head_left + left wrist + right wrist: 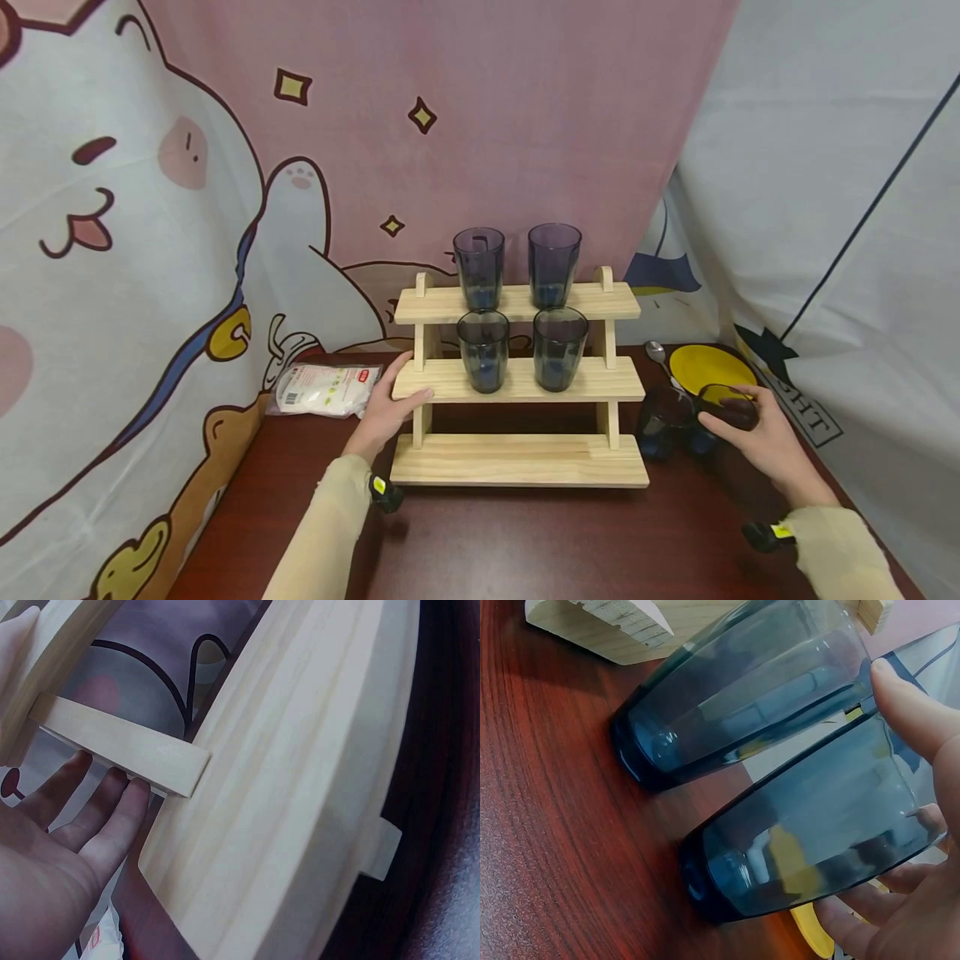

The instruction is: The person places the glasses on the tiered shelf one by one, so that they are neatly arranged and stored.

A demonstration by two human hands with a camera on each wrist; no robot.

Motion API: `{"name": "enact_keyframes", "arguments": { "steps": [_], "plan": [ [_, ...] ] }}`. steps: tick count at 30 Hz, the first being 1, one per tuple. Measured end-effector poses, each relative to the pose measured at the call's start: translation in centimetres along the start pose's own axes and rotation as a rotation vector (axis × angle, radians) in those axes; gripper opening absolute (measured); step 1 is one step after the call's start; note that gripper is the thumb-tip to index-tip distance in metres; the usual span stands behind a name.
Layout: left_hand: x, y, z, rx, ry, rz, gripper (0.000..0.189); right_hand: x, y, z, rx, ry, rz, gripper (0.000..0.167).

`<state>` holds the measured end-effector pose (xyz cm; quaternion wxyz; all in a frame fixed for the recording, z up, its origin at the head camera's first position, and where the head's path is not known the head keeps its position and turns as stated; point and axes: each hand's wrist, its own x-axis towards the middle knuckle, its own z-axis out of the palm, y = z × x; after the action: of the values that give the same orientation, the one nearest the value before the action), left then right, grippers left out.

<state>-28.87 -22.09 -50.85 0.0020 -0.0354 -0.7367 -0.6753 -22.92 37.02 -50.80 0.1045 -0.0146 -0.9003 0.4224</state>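
A three-tier wooden shelf [517,463] stands on the table. My left hand [384,414] grips the left end of its middle tier, thumb on top. In the left wrist view, the other fingers [112,817] reach against the wooden upright [127,746]. My right hand [780,446] holds a dark blue drinking glass [802,832] near its rim, thumb on one side and fingers on the other. The glass is upright at table height; whether its base touches is unclear. Just left of it stands a matching glass [735,697].
Two tinted glasses, left [480,267] and right [554,262], stand on the top tier; two more, left [483,350] and right [559,348], on the middle tier. A yellow plate [705,367] and spoon [657,353] lie behind the right hand. A white plastic-wrapped pack [327,389] lies left.
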Motion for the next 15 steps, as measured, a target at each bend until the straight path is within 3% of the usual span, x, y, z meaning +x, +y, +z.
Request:
{"name": "enact_keyframes", "arguments": {
  "steps": [4,15],
  "plan": [
    [-0.01,-0.01,0.02,0.007,0.005,0.023,0.086,-0.04,0.08,0.03,0.013,0.02,-0.005,0.092],
    [-0.06,0.0,0.0,0.005,0.003,0.021,0.082,-0.6,0.27,-0.16,0.054,0.057,0.075,0.099]
  ]
}}
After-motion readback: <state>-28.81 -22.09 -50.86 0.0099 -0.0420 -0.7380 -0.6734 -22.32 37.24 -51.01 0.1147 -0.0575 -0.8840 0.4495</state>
